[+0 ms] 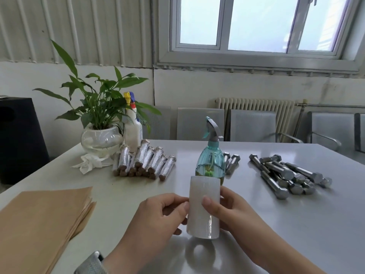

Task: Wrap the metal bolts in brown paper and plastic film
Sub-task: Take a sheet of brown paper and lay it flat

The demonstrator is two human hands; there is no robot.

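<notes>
A: Where is the roll of plastic film (203, 206) held?

B: Above the table (296, 224), gripped by the right hand (227, 208); its edge is pinched by the left hand (164, 212).

A: And the bare bolts (286, 175)?

B: Far right. The film's end is best peeled slowly.

White table (296, 224) bears paper sheets (39, 218), loose bolts (286, 175), seemingly wrapped bolts (146, 163).

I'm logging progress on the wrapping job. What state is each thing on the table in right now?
plastic film roll: upright, held off the table
left hand: fingertips pinching the roll's left edge
right hand: wrapped round the roll
wrapped bolts: bundled, piled
bare bolts: unwrapped, heaped
brown paper: stacked flat
teal spray bottle: upright, partly filled
</notes>
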